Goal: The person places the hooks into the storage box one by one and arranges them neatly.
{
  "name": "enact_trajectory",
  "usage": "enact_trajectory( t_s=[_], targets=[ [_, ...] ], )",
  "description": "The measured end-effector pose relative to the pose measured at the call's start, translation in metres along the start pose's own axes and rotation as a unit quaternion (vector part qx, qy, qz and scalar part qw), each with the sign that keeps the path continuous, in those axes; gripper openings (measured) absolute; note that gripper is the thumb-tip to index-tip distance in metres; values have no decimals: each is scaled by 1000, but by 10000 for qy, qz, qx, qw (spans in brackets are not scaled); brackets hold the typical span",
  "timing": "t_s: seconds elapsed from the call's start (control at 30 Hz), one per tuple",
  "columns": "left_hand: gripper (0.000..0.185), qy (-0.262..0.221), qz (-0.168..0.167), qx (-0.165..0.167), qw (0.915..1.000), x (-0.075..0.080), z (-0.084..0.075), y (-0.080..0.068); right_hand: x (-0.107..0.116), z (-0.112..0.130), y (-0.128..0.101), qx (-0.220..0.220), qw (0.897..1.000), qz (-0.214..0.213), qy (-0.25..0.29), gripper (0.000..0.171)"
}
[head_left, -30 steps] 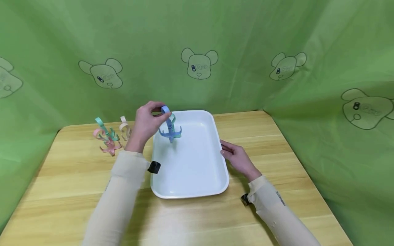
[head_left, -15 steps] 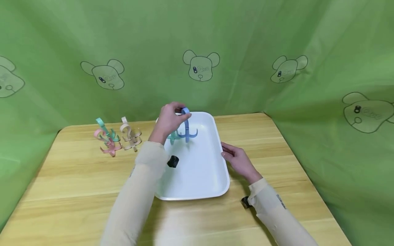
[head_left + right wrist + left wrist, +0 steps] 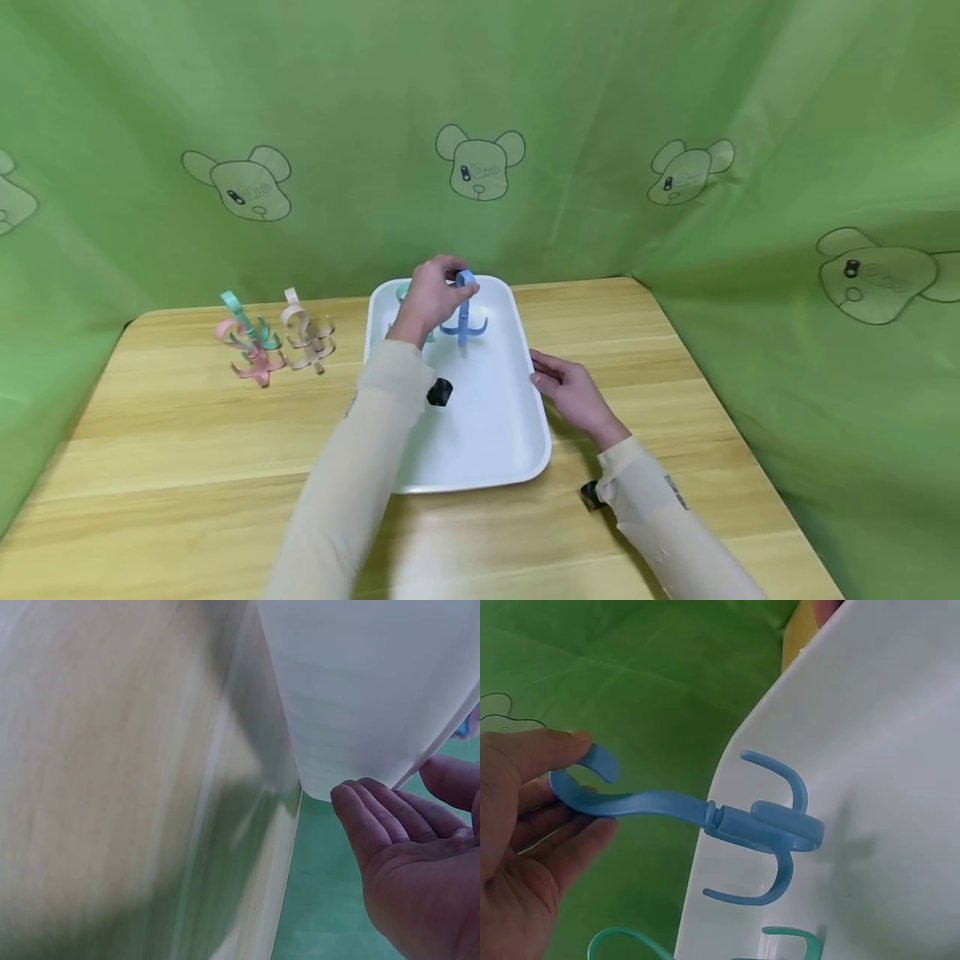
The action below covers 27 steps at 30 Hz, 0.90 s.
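Note:
Between thumb and fingers, my left hand (image 3: 429, 300) pinches the curved top of a blue multi-claw hanging hook (image 3: 463, 321). Its prongs hang over the far part of a white tray (image 3: 487, 425), casting a shadow on the tray in the left wrist view. Beside it, a teal hanging hook (image 3: 403, 291) stands in the tray, largely hidden behind my left hand. My right hand (image 3: 572, 396) is at the tray's right side. In the right wrist view, its nearly straight fingers (image 3: 367, 817) touch the outer wall, with the thumb at the rim.
Left of the tray, a teal hook (image 3: 242, 315), a pink hook (image 3: 257, 365) and beige hooks (image 3: 296, 312) are grouped on the wooden table (image 3: 187, 467). A green curtain (image 3: 360, 100) with bear-head prints hangs behind the table and along its sides.
My left hand has carried the blue hook rightward over the tray, away from the teal hook in it. The right hand keeps its place at the tray's side.

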<state>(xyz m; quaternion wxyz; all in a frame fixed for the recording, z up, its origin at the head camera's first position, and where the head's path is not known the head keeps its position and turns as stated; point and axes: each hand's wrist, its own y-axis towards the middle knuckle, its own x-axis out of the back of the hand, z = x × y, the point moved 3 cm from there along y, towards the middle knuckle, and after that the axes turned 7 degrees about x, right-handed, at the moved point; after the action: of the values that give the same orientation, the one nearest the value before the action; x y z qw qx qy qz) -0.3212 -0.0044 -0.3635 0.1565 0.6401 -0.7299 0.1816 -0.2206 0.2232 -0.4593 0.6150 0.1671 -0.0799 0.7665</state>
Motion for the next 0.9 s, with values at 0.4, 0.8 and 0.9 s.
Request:
enact_trajectory(
  t_s=[0.4, 0.8, 0.9],
  targets=[
    [45, 249, 7, 388, 9989, -15, 11, 21, 0, 2, -2, -34, 10000, -60, -1, 44],
    [48, 664, 38, 436, 9968, -18, 23, 27, -4, 3, -2, -41, 9998, -40, 168, 43],
    [47, 619, 63, 312, 9976, -18, 21, 28, -2, 5, -2, -60, 9999, -47, 154, 43]
  ],
)
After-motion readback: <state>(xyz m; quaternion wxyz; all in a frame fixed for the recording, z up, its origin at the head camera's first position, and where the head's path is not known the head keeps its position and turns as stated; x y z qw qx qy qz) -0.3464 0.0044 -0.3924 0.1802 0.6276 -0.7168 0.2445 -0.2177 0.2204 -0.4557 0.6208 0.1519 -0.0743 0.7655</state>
